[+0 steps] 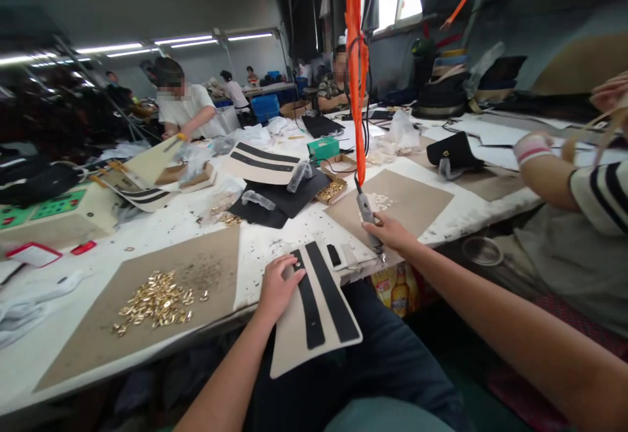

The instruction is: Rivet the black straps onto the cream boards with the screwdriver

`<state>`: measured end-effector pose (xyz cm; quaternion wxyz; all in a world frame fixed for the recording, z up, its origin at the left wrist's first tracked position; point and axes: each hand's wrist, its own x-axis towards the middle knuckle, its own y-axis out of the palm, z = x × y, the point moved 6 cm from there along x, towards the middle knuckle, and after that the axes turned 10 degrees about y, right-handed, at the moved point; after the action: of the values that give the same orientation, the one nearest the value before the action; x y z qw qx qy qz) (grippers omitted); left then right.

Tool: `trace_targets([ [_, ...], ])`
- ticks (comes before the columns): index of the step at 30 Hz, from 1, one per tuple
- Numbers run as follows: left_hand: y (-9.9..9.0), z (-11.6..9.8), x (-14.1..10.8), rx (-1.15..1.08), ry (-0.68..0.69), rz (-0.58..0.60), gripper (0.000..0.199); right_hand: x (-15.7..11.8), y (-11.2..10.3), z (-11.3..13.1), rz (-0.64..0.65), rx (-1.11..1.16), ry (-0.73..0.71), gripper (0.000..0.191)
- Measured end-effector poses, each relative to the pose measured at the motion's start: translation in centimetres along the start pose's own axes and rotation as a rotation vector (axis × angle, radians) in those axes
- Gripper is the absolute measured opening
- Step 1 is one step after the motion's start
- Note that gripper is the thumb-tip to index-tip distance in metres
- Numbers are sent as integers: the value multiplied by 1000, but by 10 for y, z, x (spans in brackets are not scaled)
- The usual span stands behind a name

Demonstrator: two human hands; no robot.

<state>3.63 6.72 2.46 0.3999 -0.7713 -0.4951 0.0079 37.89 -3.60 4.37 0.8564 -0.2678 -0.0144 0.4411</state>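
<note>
My left hand (280,283) is on the upper left part of a beige panel (299,350) with two black strips, its thumb and fingers bent near a small hole in the left strip. The panel overhangs the table's front edge above my lap. To the right, my right hand (390,232) grips a grey electric screwdriver (366,211), which hangs from an orange-wrapped cord (357,85). Its metal tip points down, just beyond the table edge and apart from the panel. A small black-and-white piece (336,255) lies between the panel and the screwdriver.
Gold metal fittings (159,301) are heaped on a brown board (88,343) at left. Small pale pieces (380,201) lie on another board (426,196). Behind are a box of gold parts (332,190) and another striped panel (265,165). A co-worker's arm (537,163) is at right.
</note>
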Motion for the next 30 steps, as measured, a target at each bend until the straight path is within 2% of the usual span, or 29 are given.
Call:
trace_targets([
  [2,0,1,-2,-12,-6,-12,28,-13,-11,0,-152,-164,-147,54],
  [4,-1,1,-4,-32,-16,-30,26,-38,-15,5,-333,-282,-367,58],
  [6,-2,-1,-8,-61,-28,-53,25,-71,0,8,-366,-352,-602,53],
  [7,-2,-3,-9,-79,-36,-65,25,-87,15,9,-299,-390,-712,51],
  [9,-4,-8,-12,-121,-56,-93,26,-120,54,11,-88,-457,-907,48],
  [11,-7,-11,-14,-174,-84,-128,27,-145,89,15,111,-480,-1040,44],
  [13,-14,-11,-18,-239,-132,-178,23,-155,111,25,212,-436,-1087,39],
  [15,-26,-7,-28,-307,-207,-270,17,-150,122,43,244,-343,-1050,32],
  [16,-34,-5,-37,-338,-251,-336,19,-143,124,54,226,-293,-1002,28],
  [19,-58,-6,-77,-418,-372,-560,47,-125,121,85,65,-220,-833,31],
  [21,-69,-18,-110,-461,-418,-665,57,-128,119,108,-59,-230,-816,36],
  [22,-74,-27,-125,-475,-424,-697,57,-136,122,120,-76,-253,-854,36],
  [23,-78,-37,-140,-494,-408,-720,57,-148,128,132,-52,-292,-914,35],
  [24,-83,-51,-151,-498,-332,-747,59,-164,138,142,7,-348,-976,33],
  [26,-92,-72,-168,-503,-215,-756,77,-198,167,154,226,-531,-1066,24],
  [28,-95,-78,-181,-556,-258,-709,86,-232,200,151,501,-782,-1075,12],
  [30,-95,-70,-191,-612,-411,-653,79,-259,228,140,727,-1003,-1048,9],
])
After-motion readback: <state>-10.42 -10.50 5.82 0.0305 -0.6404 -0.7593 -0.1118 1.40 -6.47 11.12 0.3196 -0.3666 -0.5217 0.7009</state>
